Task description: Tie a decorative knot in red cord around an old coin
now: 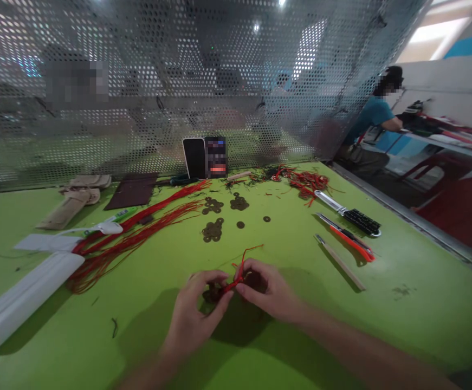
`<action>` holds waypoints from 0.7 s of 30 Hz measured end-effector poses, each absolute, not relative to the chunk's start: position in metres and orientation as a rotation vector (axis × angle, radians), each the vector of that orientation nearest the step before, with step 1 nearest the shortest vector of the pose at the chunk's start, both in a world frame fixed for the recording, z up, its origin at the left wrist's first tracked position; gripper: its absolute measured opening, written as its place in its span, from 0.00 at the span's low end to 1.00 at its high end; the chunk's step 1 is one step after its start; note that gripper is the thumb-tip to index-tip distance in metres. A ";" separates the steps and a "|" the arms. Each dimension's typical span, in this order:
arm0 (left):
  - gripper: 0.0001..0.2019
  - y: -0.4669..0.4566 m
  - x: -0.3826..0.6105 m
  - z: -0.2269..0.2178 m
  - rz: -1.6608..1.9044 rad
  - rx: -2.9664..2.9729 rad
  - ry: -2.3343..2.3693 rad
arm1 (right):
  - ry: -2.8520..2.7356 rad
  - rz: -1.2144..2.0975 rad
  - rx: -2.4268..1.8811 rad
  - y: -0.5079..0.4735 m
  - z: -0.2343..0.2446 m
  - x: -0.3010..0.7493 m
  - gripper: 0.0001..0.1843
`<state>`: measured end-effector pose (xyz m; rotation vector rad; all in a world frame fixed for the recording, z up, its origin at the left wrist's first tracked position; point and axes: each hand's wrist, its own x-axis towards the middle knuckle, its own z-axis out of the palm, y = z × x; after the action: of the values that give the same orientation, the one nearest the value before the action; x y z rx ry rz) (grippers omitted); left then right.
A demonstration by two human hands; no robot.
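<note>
My left hand (197, 314) and my right hand (270, 292) meet low over the green table (402, 271), both pinched on a short red cord (240, 270) whose loose ends curl upward. A dark cluster of coins (213, 293) hangs or lies between the fingers, partly hidden. A long bundle of red cords (138, 230) lies to the left. Small heaps of dark round coins (213, 230) sit just beyond my hands.
A red utility knife (347, 236), a black-handled tool (351, 214) and a thin stick (339, 261) lie at right. White bars (24, 295) lie at left. Two phones (205, 157) lean on a perforated metal screen (179, 81). Another person (376, 122) sits far right.
</note>
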<state>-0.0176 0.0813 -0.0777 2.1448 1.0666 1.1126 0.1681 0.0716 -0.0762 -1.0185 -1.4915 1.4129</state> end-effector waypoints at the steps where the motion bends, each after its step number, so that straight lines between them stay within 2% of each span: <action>1: 0.11 0.081 -0.018 -0.078 1.107 2.112 1.073 | -1.539 1.337 -1.017 0.071 -0.075 0.168 0.05; 7: 0.07 0.083 -0.016 -0.077 1.143 2.137 1.013 | -1.640 1.153 -0.905 0.071 -0.075 0.171 0.03; 13: 0.10 0.081 -0.015 -0.074 1.210 2.422 0.954 | -1.500 1.313 -0.929 0.070 -0.075 0.172 0.07; 21: 0.12 0.081 -0.016 -0.075 1.188 2.316 0.948 | -1.191 1.594 -0.852 0.075 -0.075 0.173 0.11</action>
<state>-0.0160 0.0806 -0.0752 2.3157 0.9479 1.1876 0.1728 0.0750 -0.0745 -0.8521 -1.1912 1.5943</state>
